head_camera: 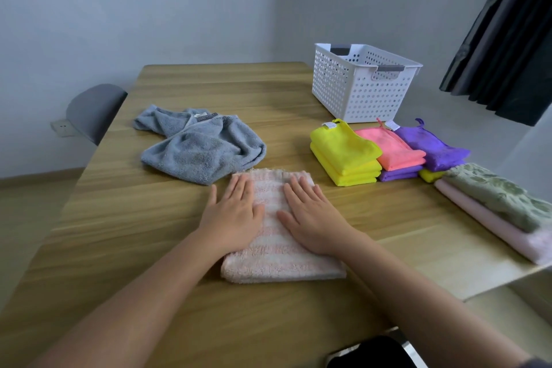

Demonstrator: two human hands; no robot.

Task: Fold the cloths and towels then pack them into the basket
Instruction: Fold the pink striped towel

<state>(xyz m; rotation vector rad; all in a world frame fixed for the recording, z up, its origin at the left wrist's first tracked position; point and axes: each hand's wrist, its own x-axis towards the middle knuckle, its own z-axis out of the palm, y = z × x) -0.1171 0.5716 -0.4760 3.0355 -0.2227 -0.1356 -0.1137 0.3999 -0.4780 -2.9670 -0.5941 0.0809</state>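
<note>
Both hands lie flat with straight fingers on the folded pink striped towel (277, 260), palms down, gripping nothing. The left hand (233, 212) covers the towel's left edge, its thumb spread out onto the bare wood. The right hand (310, 218) rests on the right half, with its thumb pointing inward across the stripes. Both forearms reach in from the near edge of the table (134, 233) and converge on the towel.

The towel sits near the middle of the table with a thick folded edge towards the person. Its far fringed edge is just beside, perhaps touching, the crumpled grey-blue towel (200, 146) behind it. Open wood runs to the left of the towel and along the near side. A narrower strip of bare wood separates it from the folded yellow cloths (343, 155) on the right.

Beside the yellow stack are a coral cloth (394, 149) lying over a purple one and a purple cloth (430, 146) lying over a small yellow one. All of them are folded and packed close together. A folded green towel (501, 197) lies on a pale pink towel (493, 224) along the table's right edge. The white perforated basket (358, 89) stands behind the cloths at the far right. Its contents cannot be seen from this angle. A grey chair (92, 110) is at the left side, and a dark curtain (507, 39) hangs at the right.
</note>
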